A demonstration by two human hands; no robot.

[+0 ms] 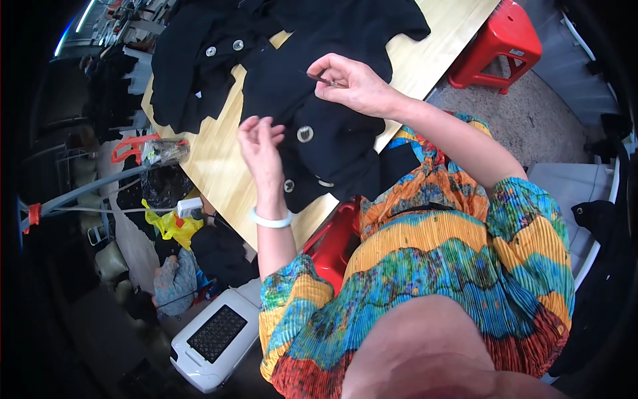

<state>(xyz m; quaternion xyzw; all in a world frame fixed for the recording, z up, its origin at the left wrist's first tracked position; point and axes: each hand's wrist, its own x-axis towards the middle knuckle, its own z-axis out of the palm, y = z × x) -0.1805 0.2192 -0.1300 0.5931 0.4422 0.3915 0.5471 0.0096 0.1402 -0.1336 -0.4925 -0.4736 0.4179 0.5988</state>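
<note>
Black garment pieces (279,86) with large round pale buttons lie spread over a light wooden table. My right hand (352,86) is raised above the cloth, its fingers closed on a small slim dark metal tool (327,81) that looks like thread snips. Over the near left part of the cloth hovers my left hand (260,146), with a white bangle (271,218) at its wrist. Its fingers are curled together; whatever they pinch, if anything, is too small to see. One button (305,134) sits on the cloth between my two hands.
Bare wood of the table (229,179) shows at the left. A red stool (498,50) stands beyond the right edge. A clear bag (163,151) hangs by the left edge, above a yellow plastic bag (174,225). A white bin-like box (216,339) is at lower left.
</note>
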